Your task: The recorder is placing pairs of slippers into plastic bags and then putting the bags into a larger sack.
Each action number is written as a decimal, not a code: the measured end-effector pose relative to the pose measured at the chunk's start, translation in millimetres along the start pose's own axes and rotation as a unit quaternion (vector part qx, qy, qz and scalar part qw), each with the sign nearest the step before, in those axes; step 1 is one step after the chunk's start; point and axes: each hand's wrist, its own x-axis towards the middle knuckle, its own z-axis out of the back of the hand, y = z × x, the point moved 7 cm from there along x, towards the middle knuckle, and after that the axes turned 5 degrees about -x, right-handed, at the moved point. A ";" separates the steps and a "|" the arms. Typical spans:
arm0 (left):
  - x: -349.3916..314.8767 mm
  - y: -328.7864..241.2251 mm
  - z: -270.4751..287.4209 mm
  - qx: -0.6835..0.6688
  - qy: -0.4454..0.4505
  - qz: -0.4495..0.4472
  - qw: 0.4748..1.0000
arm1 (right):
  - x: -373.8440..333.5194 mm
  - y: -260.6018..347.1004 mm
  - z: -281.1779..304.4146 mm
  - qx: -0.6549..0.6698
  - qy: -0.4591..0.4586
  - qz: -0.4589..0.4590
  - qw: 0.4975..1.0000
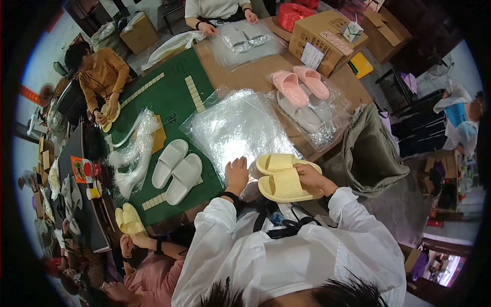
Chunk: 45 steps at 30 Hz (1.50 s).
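A pair of pale yellow slide slippers (281, 185) is in my right hand (311, 176), whose fingers wrap over them near the table's front edge. The two slippers lie side by side, straps toward the left. My left hand (237, 175) rests its fingertips at the near edge of a stack of clear plastic bags (240, 120), fingers stretched out and nothing visibly gripped. To the left lies a pair of grey slippers (171, 165). Beyond my right hand, pink slippers (290, 88) rest on a clear bag with pale slippers (302, 115) in it.
A green mat (194, 66) covers the table's left part; white plastic strands (138, 153) lie on it. A cardboard box (319, 41) stands at the far right, an olive sack (368, 153) at my right. Other people handle slippers at left, near left and across the table.
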 end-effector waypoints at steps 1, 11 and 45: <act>1.6 1.4 7.1 0.005 -0.043 -0.014 0.999 | 4.2 4.2 -0.3 0.000 0.000 0.001 1.000; 6.8 31.2 40.5 -0.122 -0.138 0.035 0.982 | 27.0 56.8 3.2 0.140 0.031 -0.071 0.987; -64.3 -29.0 179.3 -0.265 -0.302 -0.155 0.903 | 126.9 65.0 -43.8 0.257 -0.390 0.189 0.864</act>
